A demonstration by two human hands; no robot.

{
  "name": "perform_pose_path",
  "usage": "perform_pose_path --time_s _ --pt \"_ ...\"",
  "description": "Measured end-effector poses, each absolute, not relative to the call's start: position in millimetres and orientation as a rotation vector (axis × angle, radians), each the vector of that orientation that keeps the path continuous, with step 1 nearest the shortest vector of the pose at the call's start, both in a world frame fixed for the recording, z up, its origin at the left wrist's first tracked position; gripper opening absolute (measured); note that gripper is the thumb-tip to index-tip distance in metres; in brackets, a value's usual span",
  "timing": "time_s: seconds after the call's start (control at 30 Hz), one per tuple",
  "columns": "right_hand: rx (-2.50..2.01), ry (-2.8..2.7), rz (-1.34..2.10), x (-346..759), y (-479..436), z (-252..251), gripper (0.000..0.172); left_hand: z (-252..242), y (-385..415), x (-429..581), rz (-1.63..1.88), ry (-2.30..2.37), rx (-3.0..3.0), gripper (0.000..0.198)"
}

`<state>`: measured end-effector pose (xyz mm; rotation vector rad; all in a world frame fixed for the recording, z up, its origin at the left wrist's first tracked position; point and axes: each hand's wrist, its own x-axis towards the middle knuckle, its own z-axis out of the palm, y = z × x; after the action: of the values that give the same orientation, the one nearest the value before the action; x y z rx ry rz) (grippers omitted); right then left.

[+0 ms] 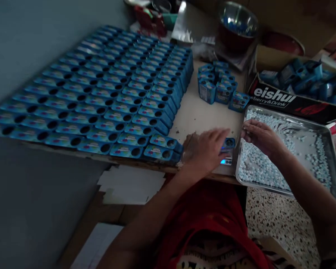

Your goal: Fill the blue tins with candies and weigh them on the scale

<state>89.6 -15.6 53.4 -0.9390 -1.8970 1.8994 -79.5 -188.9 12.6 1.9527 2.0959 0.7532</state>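
My left hand (211, 147), a little blurred, is over a small digital scale (227, 162) whose display glows blue. Its fingers are stretched out and no held object shows. Close to those fingertips a small blue box (229, 142) is partly visible, the rest hidden by the hand. My right hand (259, 135) hovers at the left side of a metal tray (332, 136), thumb and fingers pinched together. Whatever is in that pinch is too small to make out. Pale blue and white pellets (260, 170) are spread across the tray.
Rows of blue boxes with dark round holes (109, 97) fill the table's left. More blue boxes (217, 84) stand near the middle back. A black carton (285, 99) behind the tray holds loose blue packs. Farther back is a metal bowl (238, 22). White sheets (131, 185) lie below the table edge.
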Motion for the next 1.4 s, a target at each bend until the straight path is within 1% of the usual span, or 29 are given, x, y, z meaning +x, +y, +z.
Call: perform_pose_path --time_s 0.03,0.1,0.17,0.2,0.27,0.33,0.43,0.57,0.67,0.73,0.83,0.9,0.97,1.03,1.13,1.2,1.23,1.3,1.33,1.37,1.4 --pt "-0.956 -2.019 1.760 96 -3 52 0.040 15 -182 -79 0.669 2.032 2.009 0.058" --pt "-0.991 -2.393 1.298 107 24 50 0.032 22 -175 -90 0.640 1.975 2.049 0.051" --pt "-1.023 -2.657 0.701 109 48 51 0.021 28 -174 -117 0.780 2.002 2.031 0.046" --pt "-1.038 -2.689 0.449 104 58 51 0.018 31 -176 -135 0.868 2.010 2.021 0.044" --pt "-1.077 -2.652 0.129 83 73 50 0.025 31 -181 -177 0.989 1.998 1.992 0.037" --pt "-1.136 -2.671 0.012 54 85 45 0.033 25 -188 -216 0.989 1.965 1.956 0.035" --pt "-1.239 -2.744 0.009 20 98 29 0.034 9 -205 -255 0.828 1.908 1.888 0.042" --pt "-1.106 -2.589 0.177 22 94 15 0.023 -1 -225 -265 0.659 1.807 1.884 0.043" --pt "-0.941 -2.481 0.365 50 57 21 0.014 5 -229 -252 0.612 1.811 1.956 0.044" --pt "-0.815 -2.515 0.499 69 18 27 0.012 9 -231 -239 0.582 1.854 2.010 0.044" --pt "-0.654 -2.658 0.601 86 -44 29 0.011 7 -238 -218 0.550 1.951 2.082 0.045" --pt "-0.627 -2.753 0.588 90 -74 26 0.016 0 -242 -207 0.535 2.035 2.113 0.046" --pt "-0.639 -2.794 0.565 92 -89 25 0.019 -8 -246 -199 0.534 2.109 2.113 0.043" --pt "-0.630 -2.776 0.620 99 -87 28 0.019 -12 -247 -196 0.541 2.155 2.101 0.042" --pt "-0.681 -2.631 0.698 128 -61 29 0.035 -11 -249 -195 0.560 2.208 2.111 0.045" --pt "-0.812 -2.561 0.574 159 -38 19 0.044 -5 -254 -192 0.609 2.276 2.145 0.047" --pt "-0.861 -2.600 0.468 176 -29 10 0.056 -2 -258 -188 0.655 2.315 2.171 0.048" --pt "-0.842 -2.814 0.376 205 -20 -15 0.092 3 -268 -174 0.757 2.367 2.255 0.045" --pt "-0.797 -2.907 0.338 215 -20 -28 0.104 5 -274 -165 0.806 2.370 2.311 0.043" --pt "-0.735 -2.986 0.294 222 -21 -39 0.110 5 -279 -153 0.849 2.358 2.370 0.041" --pt "-0.677 -3.034 0.247 224 -23 -49 0.108 5 -284 -140 0.880 2.332 2.431 0.038"
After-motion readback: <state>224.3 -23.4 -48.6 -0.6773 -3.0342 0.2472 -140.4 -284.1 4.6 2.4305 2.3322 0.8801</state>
